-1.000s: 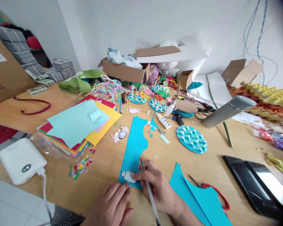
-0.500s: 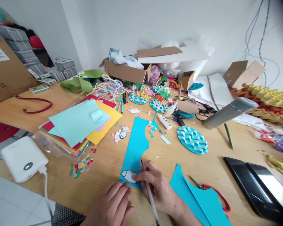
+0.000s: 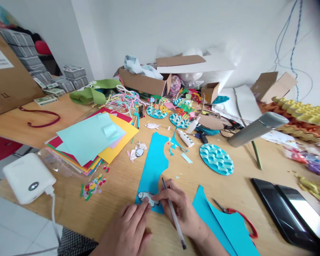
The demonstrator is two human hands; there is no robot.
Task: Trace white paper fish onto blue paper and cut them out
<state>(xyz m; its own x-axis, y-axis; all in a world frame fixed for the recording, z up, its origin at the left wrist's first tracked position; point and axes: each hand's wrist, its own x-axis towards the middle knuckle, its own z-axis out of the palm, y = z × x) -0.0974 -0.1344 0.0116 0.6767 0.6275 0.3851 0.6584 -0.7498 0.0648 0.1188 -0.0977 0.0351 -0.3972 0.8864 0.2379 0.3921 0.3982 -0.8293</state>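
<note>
My right hand (image 3: 180,208) is closed round a clear-barrelled pen (image 3: 174,217), its tip end pointing up and away from the paper. The right index fingertip rests on a white paper fish cutout (image 3: 146,197) with black outlines. That fish lies at the near end of a bright blue paper strip (image 3: 154,160). My left hand (image 3: 130,225) lies flat with fingers stretched out, its fingertips on the fish's lower edge. Right of my hands are a larger blue sheet (image 3: 224,224) and scissors with red handles (image 3: 244,217), partly under that sheet.
Coloured paper sheets (image 3: 88,138) lie to the left, near a white power bank (image 3: 29,177) with a cable. Glue bottles (image 3: 186,138), a wavy blue oval (image 3: 217,159) and a grey flask (image 3: 257,129) stand or lie beyond. Black phone-like slabs (image 3: 277,209) are at right.
My left fingertips have moved up and right onto the fish. The fish has shifted slightly to the right, and the pen has tilted a little in my right hand.
</note>
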